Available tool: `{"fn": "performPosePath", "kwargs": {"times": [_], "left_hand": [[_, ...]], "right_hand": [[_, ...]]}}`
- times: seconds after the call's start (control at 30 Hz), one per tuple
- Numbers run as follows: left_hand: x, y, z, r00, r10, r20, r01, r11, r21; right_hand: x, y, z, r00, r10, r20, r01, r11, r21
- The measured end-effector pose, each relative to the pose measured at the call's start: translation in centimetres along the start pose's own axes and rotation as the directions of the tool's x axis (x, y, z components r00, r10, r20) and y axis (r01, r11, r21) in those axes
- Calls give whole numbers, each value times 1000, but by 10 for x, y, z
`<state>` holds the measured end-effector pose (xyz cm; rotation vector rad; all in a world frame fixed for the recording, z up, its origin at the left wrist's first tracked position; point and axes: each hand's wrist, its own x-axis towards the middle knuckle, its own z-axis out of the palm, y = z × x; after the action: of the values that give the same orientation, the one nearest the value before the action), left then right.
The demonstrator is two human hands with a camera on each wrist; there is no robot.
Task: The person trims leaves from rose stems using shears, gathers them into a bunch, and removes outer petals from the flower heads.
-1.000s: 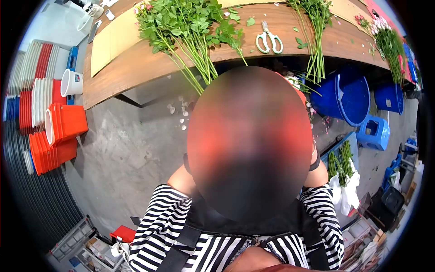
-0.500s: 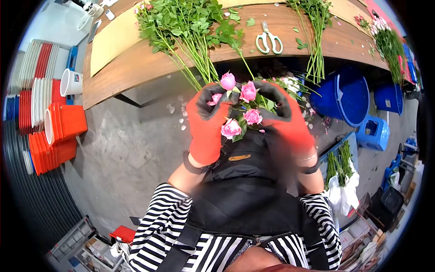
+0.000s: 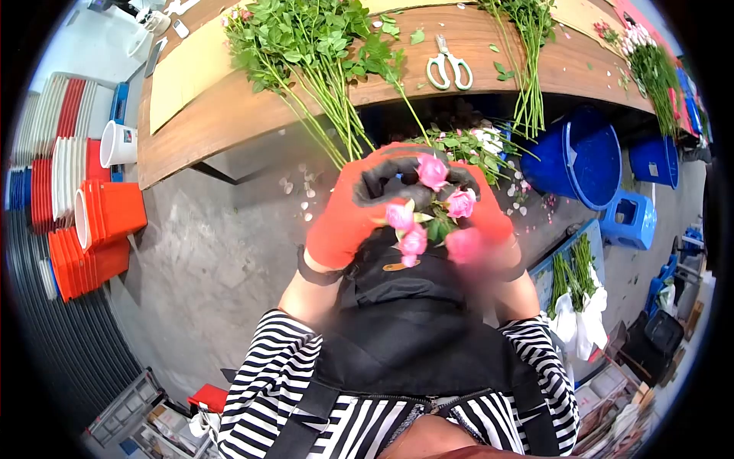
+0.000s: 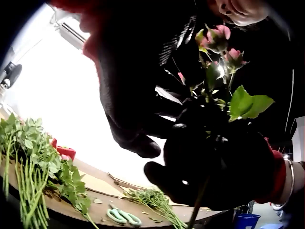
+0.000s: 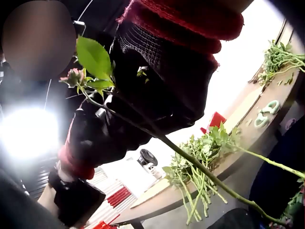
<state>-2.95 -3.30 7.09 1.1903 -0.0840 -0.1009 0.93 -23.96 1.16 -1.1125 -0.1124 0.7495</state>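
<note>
In the head view, a spray of pink roses (image 3: 433, 171) stands between two hands in red gloves with black palms, above a black apron (image 3: 413, 336). My right hand (image 3: 489, 214) grips the stem (image 5: 190, 160), which runs down past the glove in the right wrist view. Curled fingers of my left hand (image 3: 344, 214) pinch in among the flower heads; their tips are partly hidden by blooms and dark in the wrist views. A green leaf (image 4: 245, 105) sticks out beside the buds (image 4: 233, 59).
On the wooden table (image 3: 183, 153) lie a bunch of leafy stems (image 3: 306, 46), green-handled shears (image 3: 449, 69) and another bunch (image 3: 531, 84). Blue buckets (image 3: 585, 161) and a blue stool (image 3: 629, 222) stand right. Orange bins (image 3: 115, 214) are stacked left. Petals dot the floor.
A blurred disc covers the hands in the oldest frame. Since half a second ago, the rose spray has turned, its heads shifting rightward and lower, and the left hand has moved closer to the right.
</note>
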Motion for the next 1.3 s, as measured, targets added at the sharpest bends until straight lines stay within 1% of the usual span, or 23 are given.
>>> {"fn": "performPosePath", "kwargs": {"times": [0.03, 0.07, 0.13, 0.17, 0.2, 0.27, 0.3, 0.33, 0.4, 0.43, 0.53, 0.57, 0.67, 0.73, 0.8, 0.87, 0.9, 0.97, 1.0, 1.1, 1.2, 1.23, 1.3], "left_hand": [[1, -1, 4, 998, 65, 2, -65, 996, 66], [0, -3, 4, 998, 52, -33, -49, 996, 80], [-2, -8, 4, 994, 25, -103, -14, 994, 105], [-3, -7, 7, 990, -15, -137, 17, 1000, 12], [-4, -9, 8, 986, 5, -165, -7, 1000, -13], [-7, -13, 10, 973, 44, -226, -58, 997, -58], [-5, -11, 14, 957, 27, -289, 8, 993, 119], [-4, -14, 14, 950, 87, -300, -16, 972, 234], [-2, -20, 14, 933, 206, -296, -54, 892, 449], [1, -22, 17, 901, 312, -300, -162, 885, 436], [3, -21, 22, 832, 509, -220, -273, 720, 638], [3, -22, 22, 826, 525, -208, -263, 683, 681], [2, -24, 21, 818, 540, -199, -271, 666, 695], [1, -24, 23, 849, 464, -252, -262, 785, 561], [1, -23, 25, 890, 345, -297, -214, 893, 397], [0, -21, 25, 930, 183, -319, -120, 971, 207], [0, -21, 23, 942, 140, -304, -82, 977, 195], [1, -20, 23, 945, 142, -295, -89, 979, 186], [1, -20, 23, 946, 142, -291, -92, 979, 181], [-3, -23, 23, 952, 26, -304, -23, 1000, 14], [0, -19, 22, 965, -34, -261, 15, 997, -74], [-2, -24, 19, 967, -12, -256, -22, 992, -127], [-3, -13, 23, 960, -34, -279, 3, 994, -110]], "right_hand": [[0, 0, 1, 1000, -6, -8, 6, 1000, 7], [0, 1, 1, 1000, -11, -15, 11, 1000, 14], [1, -6, 1, 995, -49, 84, 54, 997, -53], [3, -14, 3, 990, 39, 134, -44, 998, 37], [3, -21, 6, 992, -67, 103, 81, 987, -136], [6, -36, 18, 954, -281, 100, 295, 834, -466], [1, -44, 38, 929, -364, -61, 329, 893, -308], [1, -48, 38, 888, -458, -36, 390, 794, -466], [0, -56, 38, 789, -612, 58, 451, 512, -731], [-3, -62, 47, 782, -623, 25, 436, 517, -737], [-3, -58, 44, 760, -644, 88, 437, 407, -802], [-4, -56, 44, 757, -648, 85, 425, 389, -817], [-5, -53, 48, 717, -691, 88, 427, 336, -840], [-5, -52, 53, 742, -670, -16, 504, 574, -645], [-5, -51, 52, 792, -606, -68, 510, 720, -470], [-1, -47, 44, 854, -517, -67, 462, 811, -360], [0, -45, 41, 875, -475, -90, 429, 849, -309], [1, -43, 37, 914, -386, -128, 356, 912, -205], [2, -45, 35, 926, -361, -109, 335, 920, -202], [2, -60, 32, 954, -295, -50, 277, 935, -223], [13, -47, 15, 970, -233, -66, 226, 968, -108], [15, -48, 15, 958, -272, -87, 262, 959, -107], [16, -60, 32, 894, -435, -108, 394, 878, -273]]}}
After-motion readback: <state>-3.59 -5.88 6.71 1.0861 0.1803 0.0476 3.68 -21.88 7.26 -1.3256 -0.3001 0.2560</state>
